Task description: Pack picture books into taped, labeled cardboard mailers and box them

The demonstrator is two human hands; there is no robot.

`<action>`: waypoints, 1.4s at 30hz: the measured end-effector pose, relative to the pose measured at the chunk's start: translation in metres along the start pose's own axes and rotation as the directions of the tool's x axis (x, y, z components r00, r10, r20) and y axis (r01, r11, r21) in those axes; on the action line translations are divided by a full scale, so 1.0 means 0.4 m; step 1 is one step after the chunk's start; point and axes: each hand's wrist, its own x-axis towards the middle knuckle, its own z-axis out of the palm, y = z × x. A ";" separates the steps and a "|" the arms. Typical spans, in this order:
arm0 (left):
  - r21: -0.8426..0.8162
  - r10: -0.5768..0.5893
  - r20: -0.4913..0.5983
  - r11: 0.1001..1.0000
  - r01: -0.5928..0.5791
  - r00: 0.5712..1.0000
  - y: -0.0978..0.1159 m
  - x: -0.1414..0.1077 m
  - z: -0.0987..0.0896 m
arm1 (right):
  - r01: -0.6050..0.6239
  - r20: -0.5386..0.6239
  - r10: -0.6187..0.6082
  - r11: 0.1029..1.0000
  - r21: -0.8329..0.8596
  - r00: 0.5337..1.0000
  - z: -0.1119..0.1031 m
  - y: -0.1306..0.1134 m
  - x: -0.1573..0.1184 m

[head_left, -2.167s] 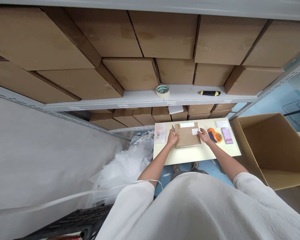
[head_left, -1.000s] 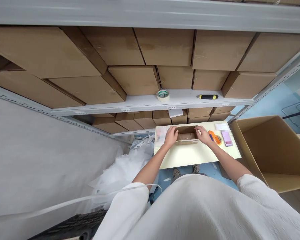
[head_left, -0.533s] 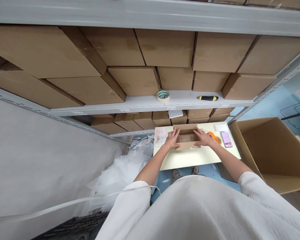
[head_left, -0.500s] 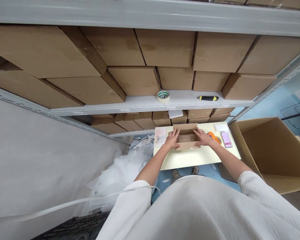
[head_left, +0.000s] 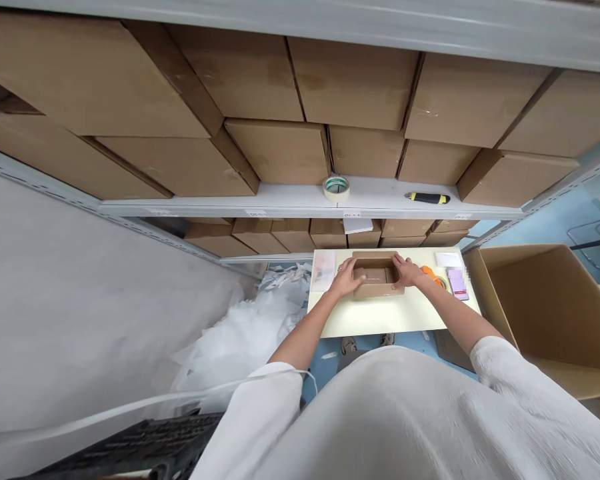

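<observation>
A small cardboard box (head_left: 379, 291) stands open-topped on the pale yellow table (head_left: 380, 323), its taped bottom visible inside. My left hand (head_left: 346, 279) grips the box's left wall, thumb over the near left corner. On the opposite side my right hand (head_left: 406, 272) holds the right wall, with its thumb inside the rim. Just right of my right hand lie an orange tape dispenser (head_left: 429, 271) and a roll of tape (head_left: 443, 283), both partly hidden by my wrist. A phone (head_left: 457, 284) rests beside them.
Shelves of cardboard boxes (head_left: 350, 80) rise behind the table. A tape roll (head_left: 336, 189) and a yellow-black utility knife (head_left: 427, 198) lie on the shelf. A large open carton (head_left: 555, 300) stands right; white packing sheets (head_left: 250, 333) are heaped left.
My fingers have moved from the box's upper edges down around its side walls. The flaps at its sides no longer stand out. The view has shifted slightly.
</observation>
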 end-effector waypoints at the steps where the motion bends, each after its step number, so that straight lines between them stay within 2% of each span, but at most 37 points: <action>1: -0.059 -0.038 -0.083 0.998 0.033 0.996 -0.017 -0.003 -0.005 | 0.002 -0.001 -0.002 1.000 -0.001 1.000 0.002 0.002 0.003; 3: -0.128 -0.178 -0.207 0.980 0.154 0.962 -0.059 -0.005 -0.024 | 0.008 -0.013 -0.008 1.000 0.001 1.000 0.005 0.007 0.008; 6: -0.158 -0.340 -0.267 0.938 0.308 0.902 -0.133 -0.005 -0.063 | 0.015 -0.034 -0.014 1.000 0.008 0.999 0.008 0.011 0.010; 10: -0.173 -0.548 -0.294 0.836 0.521 0.783 -0.223 -0.006 -0.099 | 0.016 -0.043 -0.016 1.000 -0.001 0.999 0.012 0.016 0.008; 14: -0.113 -0.638 -0.263 0.766 0.633 0.724 -0.278 0.006 -0.103 | 0.014 -0.045 -0.014 1.000 -0.003 0.999 0.016 0.016 0.009; 20: 0.017 -0.669 -0.244 0.720 0.693 0.702 -0.304 0.049 -0.089 | -0.004 -0.043 0.003 1.000 -0.009 0.999 0.020 0.013 0.010; 26: 0.054 -0.694 -0.315 0.667 0.743 0.647 -0.302 0.081 -0.062 | -0.003 -0.040 0.002 1.000 -0.013 0.999 0.017 0.013 0.007; 29: 0.053 -0.723 -0.309 0.636 0.770 0.618 -0.302 0.093 -0.061 | 0.009 -0.041 -0.010 1.000 -0.016 0.999 0.016 0.013 0.007; 33: 0.089 -0.695 -0.265 0.672 0.735 0.668 -0.305 0.099 -0.066 | 0.012 -0.043 -0.012 1.000 -0.003 0.999 0.016 0.014 0.008; 37: 0.049 -0.702 -0.273 0.673 0.738 0.658 -0.305 0.095 -0.061 | 0.008 -0.046 -0.009 1.000 -0.018 0.999 0.017 0.013 0.007; 42: -0.030 -0.717 -0.214 0.684 0.729 0.664 -0.289 0.083 -0.066 | 0.013 -0.048 -0.013 1.000 -0.006 0.999 0.020 0.015 0.007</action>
